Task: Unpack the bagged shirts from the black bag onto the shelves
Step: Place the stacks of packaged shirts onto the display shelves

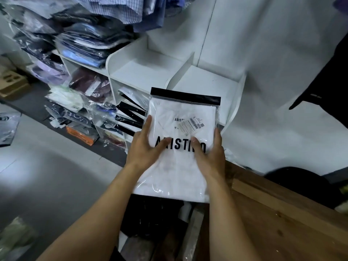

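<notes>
Just short of the white shelves [143,72], the left hand [145,146] pinches one edge, thumb on top, of the bagged shirt [169,113], which looks light, floppy and slick, while the right hand [209,153] pinches the opposite edge, sensibly supporting both sides.

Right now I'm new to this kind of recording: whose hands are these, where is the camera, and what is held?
No machine here: a person wears one camera on the head, looking forward and down, so both arms are their own. The left hand and right hand grip the sides of a bagged shirt, white, with a black strip on top and a barcode label, in front of a white shelf unit. Other bagged shirts are stacked in its compartments to the left. A black bag shows below the arms, beside a wooden surface.
</notes>
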